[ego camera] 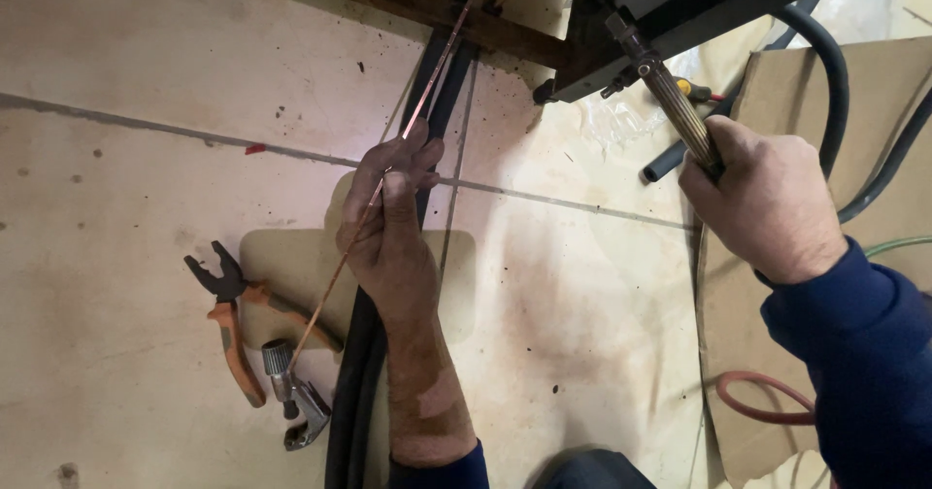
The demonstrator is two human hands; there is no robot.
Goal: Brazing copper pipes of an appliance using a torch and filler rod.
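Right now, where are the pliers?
In the head view the pliers lie on the floor at lower left, left of the left hand, beside a small metal tool.

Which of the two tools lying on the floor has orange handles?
The pliers with black jaws and orange handles, lying farther left on the tiled floor. The small silver metal tool beside them has no orange; it lies just below, by the thin copper rod.
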